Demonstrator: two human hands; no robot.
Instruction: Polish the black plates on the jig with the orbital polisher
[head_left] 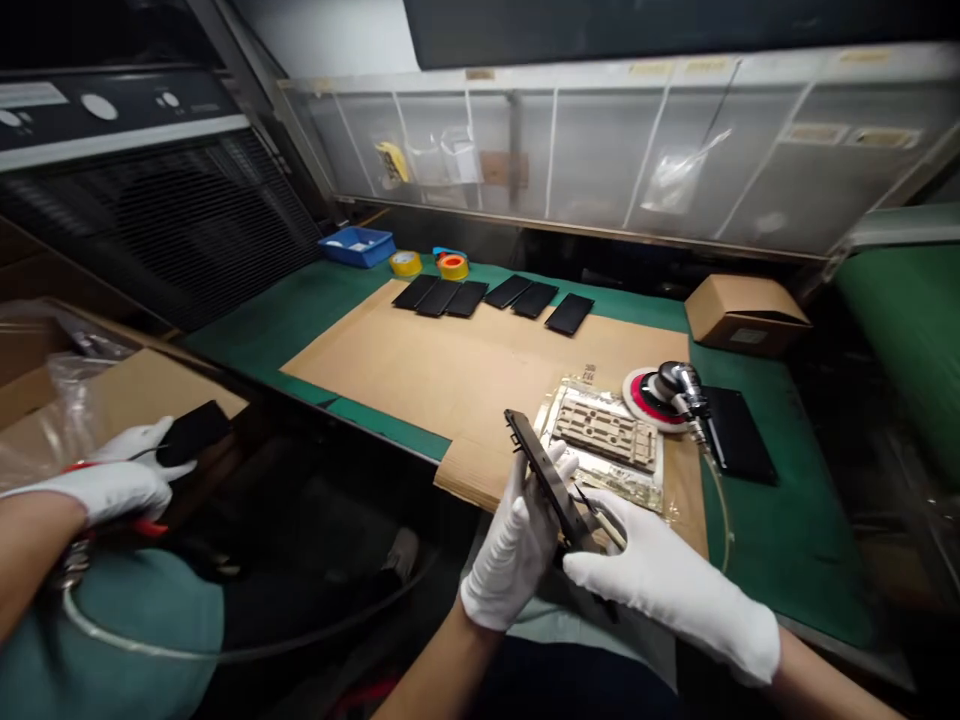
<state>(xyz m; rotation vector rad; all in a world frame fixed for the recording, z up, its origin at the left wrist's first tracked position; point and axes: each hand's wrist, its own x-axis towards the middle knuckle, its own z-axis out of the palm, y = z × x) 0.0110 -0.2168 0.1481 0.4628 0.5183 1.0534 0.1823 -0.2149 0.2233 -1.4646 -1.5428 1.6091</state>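
Note:
My left hand (517, 545), in a white glove, is closed round a thin black panel (541, 465) held edge-on and tilted above the near edge of the table. My right hand (675, 590), also gloved, pinches the panel's lower end, and a thin pale stick (604, 522) shows by its fingers. Whether the right hand grips the stick I cannot tell. Just beyond the hands lies a tan cut-out jig plate (607, 435) on a shiny sheet.
Several black panels (495, 297) lie in a row on the cardboard sheet (450, 370). A sander with a red pad (664, 395), another black panel (739, 435), a cardboard box (746, 312), tape rolls (452, 266) and a blue tray (358, 246) are around. A co-worker's gloved hand (112, 480) holds a black panel (193, 432) at left.

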